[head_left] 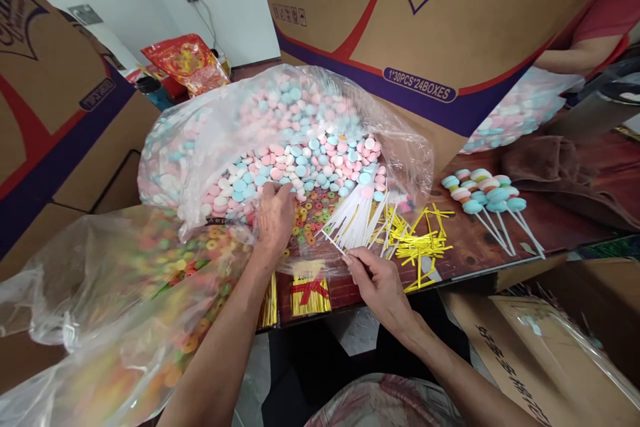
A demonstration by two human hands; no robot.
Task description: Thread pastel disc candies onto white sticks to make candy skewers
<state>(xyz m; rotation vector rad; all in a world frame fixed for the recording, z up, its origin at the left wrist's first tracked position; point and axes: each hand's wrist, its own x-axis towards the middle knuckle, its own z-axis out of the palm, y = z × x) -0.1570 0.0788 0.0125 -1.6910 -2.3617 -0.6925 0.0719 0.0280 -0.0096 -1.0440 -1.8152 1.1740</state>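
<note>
My left hand (274, 217) reaches to the near edge of a heap of pink, white and blue candy discs (300, 163), its fingers curled together among them. What those fingertips hold, if anything, is hidden. Between thumb and forefinger, my right hand (375, 277) pinches the end of a thin white stick (334, 243). A fanned bundle of white sticks (357, 220) lies just beyond that hand. Small coloured ring candies (313, 217) are scattered between the two hands. The discs spill from a large clear plastic bag (200, 153).
Yellow twist ties (423, 240) lie right of the sticks, and a tied pack of them (310, 293) sits at the table edge. Finished candy sticks (485, 190) rest farther right. A big carton (425, 33) stands behind. Another bag (130, 293) holds ring candies. A person's arm (575, 57) shows at right.
</note>
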